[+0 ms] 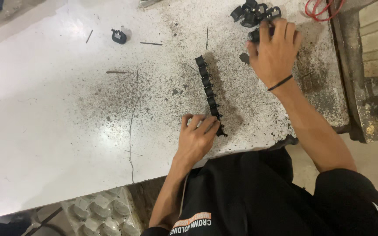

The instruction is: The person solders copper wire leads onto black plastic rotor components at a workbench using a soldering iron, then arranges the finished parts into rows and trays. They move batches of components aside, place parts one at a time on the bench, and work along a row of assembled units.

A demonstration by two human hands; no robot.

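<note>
The left hand is resting on the white speckled table, fingers together and pressing against the near end of a row of black parts, roughly eight, lying end to end. The right hand is reaching to the far right, fingers closing over one black part beside a pile of about six. One stray black part is lying far left. A red cable is curling at the far right edge.

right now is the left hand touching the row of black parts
Touching: the head view shows the left hand with its fingers resting against the near end of the row of black parts.
</note>
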